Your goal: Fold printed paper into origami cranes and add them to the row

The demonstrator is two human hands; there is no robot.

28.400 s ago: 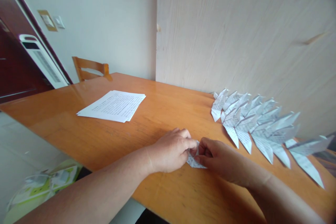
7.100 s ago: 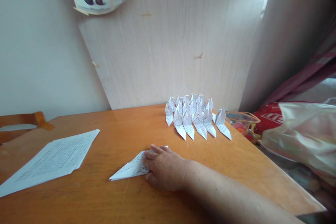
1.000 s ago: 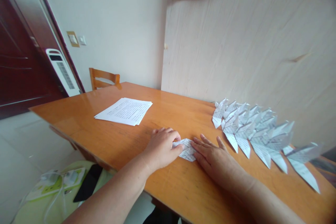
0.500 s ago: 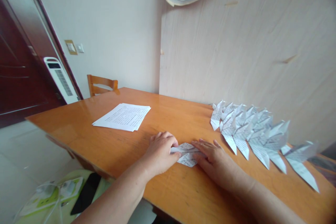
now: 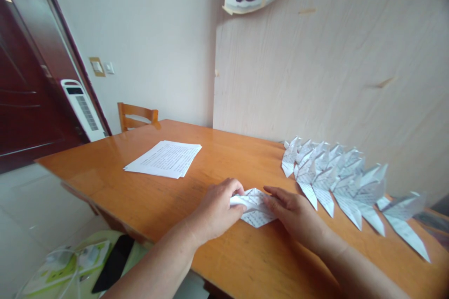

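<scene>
Pinching one end of the folded paper [image 5: 257, 218], low mid-frame on the counter [image 5: 217, 159], is the left hand [image 5: 220, 208]; the right hand [image 5: 293, 209], flatter before, now bends at the other end, so the pressing has eased; whether it grips is hidden.

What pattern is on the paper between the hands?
The folded paper is white with dark printed text; head view.

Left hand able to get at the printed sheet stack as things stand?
Probably yes: just tabletop shows between the left hand and the printed sheet stack, though that hand now pinches the folded paper.
</scene>
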